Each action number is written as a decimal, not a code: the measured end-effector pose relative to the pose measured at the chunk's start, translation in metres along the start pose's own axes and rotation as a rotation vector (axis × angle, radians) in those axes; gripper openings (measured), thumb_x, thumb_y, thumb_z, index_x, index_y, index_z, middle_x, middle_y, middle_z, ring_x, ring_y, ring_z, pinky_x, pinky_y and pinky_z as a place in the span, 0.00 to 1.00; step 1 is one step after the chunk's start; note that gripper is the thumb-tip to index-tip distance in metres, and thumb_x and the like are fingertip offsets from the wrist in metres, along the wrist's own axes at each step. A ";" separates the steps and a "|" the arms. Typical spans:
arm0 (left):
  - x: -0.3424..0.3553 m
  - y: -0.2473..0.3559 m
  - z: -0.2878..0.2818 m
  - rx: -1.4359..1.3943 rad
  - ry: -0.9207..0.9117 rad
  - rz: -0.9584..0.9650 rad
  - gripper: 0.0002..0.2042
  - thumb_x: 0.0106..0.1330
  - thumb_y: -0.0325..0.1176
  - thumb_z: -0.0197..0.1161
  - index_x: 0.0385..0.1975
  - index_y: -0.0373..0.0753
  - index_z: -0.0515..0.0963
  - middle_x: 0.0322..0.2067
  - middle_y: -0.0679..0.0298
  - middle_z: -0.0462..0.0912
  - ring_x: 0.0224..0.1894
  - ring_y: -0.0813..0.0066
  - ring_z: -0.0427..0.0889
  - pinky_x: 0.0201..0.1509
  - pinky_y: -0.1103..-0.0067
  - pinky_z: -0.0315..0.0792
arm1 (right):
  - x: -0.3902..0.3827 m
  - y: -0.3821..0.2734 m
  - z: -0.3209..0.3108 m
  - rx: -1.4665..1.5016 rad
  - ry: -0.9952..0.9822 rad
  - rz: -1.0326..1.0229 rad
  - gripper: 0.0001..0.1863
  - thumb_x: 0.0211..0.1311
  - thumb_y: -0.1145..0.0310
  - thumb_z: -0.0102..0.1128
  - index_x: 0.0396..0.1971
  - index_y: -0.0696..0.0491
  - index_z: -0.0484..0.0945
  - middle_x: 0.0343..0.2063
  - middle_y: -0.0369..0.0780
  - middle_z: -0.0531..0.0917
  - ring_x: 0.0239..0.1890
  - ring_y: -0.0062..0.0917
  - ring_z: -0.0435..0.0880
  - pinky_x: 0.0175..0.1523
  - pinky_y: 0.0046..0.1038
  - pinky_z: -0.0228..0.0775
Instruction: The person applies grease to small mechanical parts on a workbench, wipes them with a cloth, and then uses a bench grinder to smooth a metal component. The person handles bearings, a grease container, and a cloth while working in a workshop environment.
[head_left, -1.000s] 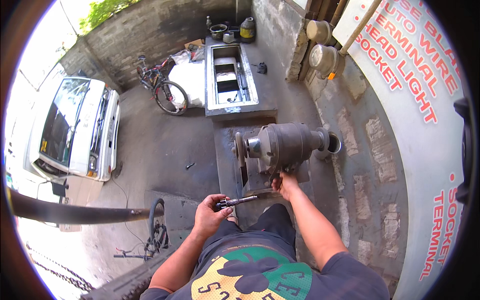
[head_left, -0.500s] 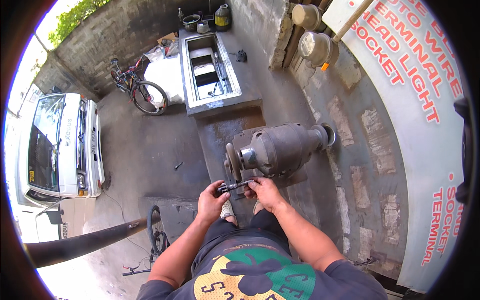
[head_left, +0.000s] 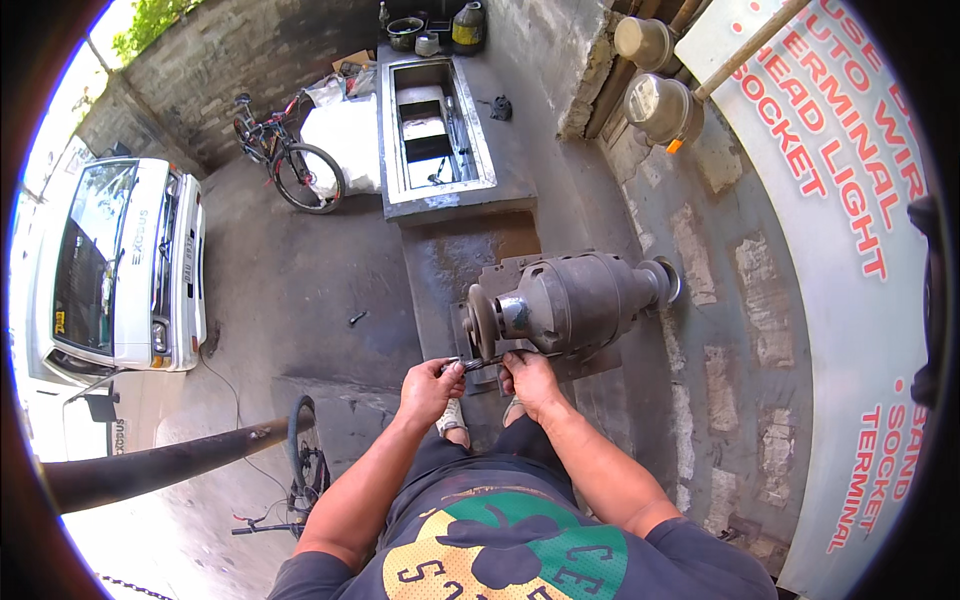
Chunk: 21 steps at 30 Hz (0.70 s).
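Note:
A slim, dark metal shaft (head_left: pixel 482 364) lies roughly level between my two hands. The fingers of my left hand (head_left: pixel 428 393) pinch its left end, which looks shiny and ridged. At its other end my right hand (head_left: pixel 532 384) grips it, thumb and fingers closed. Just beyond the shaft stands the round wheel (head_left: pixel 482 320) of a bench grinder, whose grey motor body (head_left: pixel 580 300) extends to the right. The shaft is at the near edge of the wheel; whether they touch I cannot tell.
A metal-framed basin (head_left: pixel 437 189) is set in the ledge ahead. A bicycle (head_left: pixel 290 165) leans at the back left, and a white van (head_left: pixel 130 260) stands left. A dark pole (head_left: pixel 170 465) juts in from the left. Round meters (head_left: pixel 660 108) and a printed sign (head_left: pixel 850 330) line the right wall.
The view has shifted slightly. Both hands still hold the shaft, which has come closer to the wheel, and the left fingers now cover more of its left end.

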<state>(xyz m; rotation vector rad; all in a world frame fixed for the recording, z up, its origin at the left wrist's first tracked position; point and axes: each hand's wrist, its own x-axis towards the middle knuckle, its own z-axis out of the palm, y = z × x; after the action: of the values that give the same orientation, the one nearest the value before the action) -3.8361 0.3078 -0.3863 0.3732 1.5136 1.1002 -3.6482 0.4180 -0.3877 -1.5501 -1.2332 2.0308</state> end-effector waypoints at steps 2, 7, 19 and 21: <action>-0.003 0.002 0.000 0.071 0.028 0.027 0.15 0.77 0.30 0.68 0.57 0.27 0.82 0.37 0.65 0.87 0.36 0.82 0.83 0.43 0.82 0.80 | 0.001 0.001 -0.001 0.024 -0.016 0.017 0.13 0.83 0.66 0.55 0.40 0.58 0.82 0.29 0.38 0.84 0.26 0.20 0.81 0.34 0.27 0.77; 0.004 -0.018 0.000 0.139 0.083 0.221 0.25 0.68 0.25 0.75 0.64 0.29 0.79 0.47 0.58 0.89 0.47 0.76 0.86 0.52 0.76 0.81 | 0.000 0.003 0.000 0.167 -0.017 0.055 0.10 0.83 0.70 0.54 0.48 0.61 0.81 0.34 0.39 0.86 0.31 0.23 0.85 0.40 0.29 0.84; 0.016 -0.028 0.003 0.089 0.080 0.230 0.21 0.62 0.20 0.79 0.38 0.37 0.67 0.36 0.64 0.82 0.39 0.80 0.77 0.45 0.77 0.77 | -0.005 0.004 -0.008 0.233 -0.032 0.051 0.09 0.83 0.71 0.54 0.51 0.60 0.79 0.37 0.41 0.87 0.37 0.26 0.88 0.45 0.32 0.86; 0.019 -0.024 0.003 0.139 0.077 0.245 0.21 0.62 0.22 0.80 0.36 0.38 0.67 0.33 0.67 0.79 0.36 0.81 0.75 0.42 0.77 0.76 | -0.006 0.002 -0.003 0.282 -0.026 0.090 0.08 0.83 0.70 0.53 0.49 0.58 0.79 0.37 0.41 0.87 0.36 0.26 0.88 0.45 0.32 0.86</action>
<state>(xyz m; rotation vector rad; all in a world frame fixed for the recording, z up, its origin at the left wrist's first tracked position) -3.8311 0.3110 -0.4164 0.6317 1.6487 1.2145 -3.6428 0.4134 -0.3856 -1.4710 -0.8533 2.1766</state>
